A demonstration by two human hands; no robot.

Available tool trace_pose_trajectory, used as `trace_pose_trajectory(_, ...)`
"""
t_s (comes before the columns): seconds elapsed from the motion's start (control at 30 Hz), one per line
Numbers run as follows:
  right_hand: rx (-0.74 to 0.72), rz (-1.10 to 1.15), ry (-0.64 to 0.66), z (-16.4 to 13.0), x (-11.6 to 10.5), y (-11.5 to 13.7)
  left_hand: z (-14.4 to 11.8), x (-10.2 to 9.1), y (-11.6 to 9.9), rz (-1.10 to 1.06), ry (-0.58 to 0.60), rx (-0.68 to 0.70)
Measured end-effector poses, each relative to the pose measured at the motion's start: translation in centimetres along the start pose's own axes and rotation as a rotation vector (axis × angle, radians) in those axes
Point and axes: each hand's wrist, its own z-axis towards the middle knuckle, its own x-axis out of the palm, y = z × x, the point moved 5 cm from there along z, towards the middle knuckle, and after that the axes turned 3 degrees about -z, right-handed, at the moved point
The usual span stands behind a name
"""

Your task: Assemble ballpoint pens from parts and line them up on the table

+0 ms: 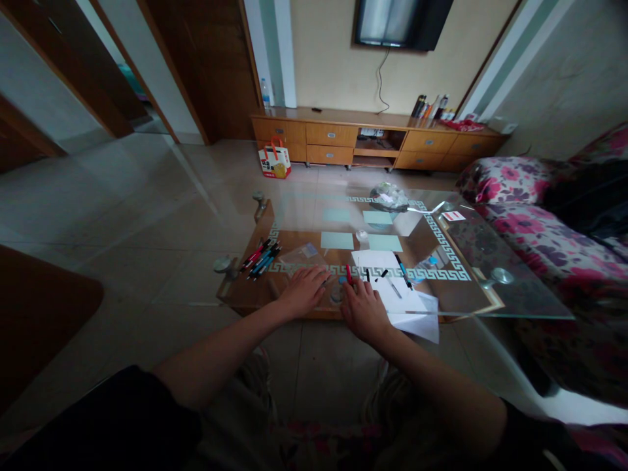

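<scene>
My left hand [305, 292] is at the front edge of the glass table [524, 297], fingers bent together and pointing right. Something small and dark shows at its fingertips, too small to name. My right hand [366, 307] is a short way to the right, its fingers closed around a red pen [348, 274] that stands up past the index finger. Right of it, white paper sheets [409, 301] carry a slim clear-and-grey pen part [395, 288] and several short black pieces [384, 273]. A blue-and-black pen [404, 271] lies along the paper's right side.
A pile of pens [261, 258] lies on the table's left, beside a clear plastic case [301, 254]. A small white roll [362, 237] and a plastic bag [389, 195] are farther back. A floral sofa [534, 229] is on the right, a TV cabinet [331, 135] beyond.
</scene>
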Motion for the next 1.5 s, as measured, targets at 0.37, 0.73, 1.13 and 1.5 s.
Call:
trace_pose_trajectory(0.37,-0.008,-0.031,-0.001,0.7,0.1,-0.7,0.5,-0.7,0.1,-0.106,-0.023,-0.022)
trace_pose_trajectory(0.73,0.049,0.004,0.011,1.1,0.0,-1.8,0.5,-0.9,0.0,-0.091,-0.008,-0.074)
trace_pose_trajectory(1.13,0.137,0.190,-0.020,1.3,0.5,-2.9,0.6,-1.1,0.1,-0.171,-0.077,-0.103)
trace_pose_trajectory(1.5,0.221,0.955,-0.143,2.4,1.7,-2.9,0.9,-2.9,0.5,-0.579,-0.325,-0.271)
